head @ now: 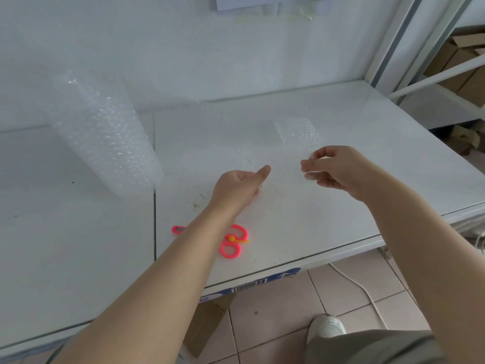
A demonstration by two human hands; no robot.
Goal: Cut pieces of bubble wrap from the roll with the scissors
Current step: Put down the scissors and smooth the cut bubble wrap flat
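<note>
The bubble wrap roll (105, 132) stands upright at the left of the white table (341, 206). A thin clear bubble wrap sheet (283, 164) lies hazily across the table between my hands. My left hand (236, 187) has curled fingers and an outstretched thumb and seems to grip the sheet's near edge. With thumb and fingertips, my right hand (333, 166) pinches the sheet's right edge just above the table. The pink scissors (233, 243) lie on the table near the front, partly hidden under my left forearm. A small cut piece of bubble wrap (296, 132) rests behind my right hand.
A white wall backs the table. White shelving (430, 82) with cardboard boxes stands at the right. Below the table's front edge are a cardboard box (204, 324), a white cable (367, 290) on the tiled floor and my shoe (328, 327).
</note>
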